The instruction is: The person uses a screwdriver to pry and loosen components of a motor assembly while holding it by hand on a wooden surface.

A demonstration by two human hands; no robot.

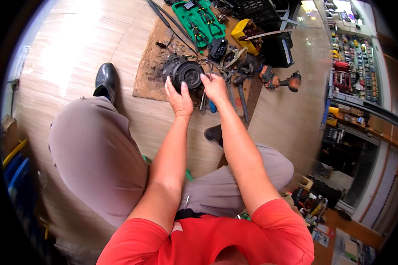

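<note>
Compressor (184, 73) on cardboard (148, 70); left hand (179, 99) cups its near edge, right hand (215, 87) fingers curled onto its right side.

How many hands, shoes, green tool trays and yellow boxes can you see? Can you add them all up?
Hands: 2, the left hand and the right hand, both on the round black machine part
Black shoes: 2, one and another
Green tool trays: 1
Yellow boxes: 1
Total: 6
</note>
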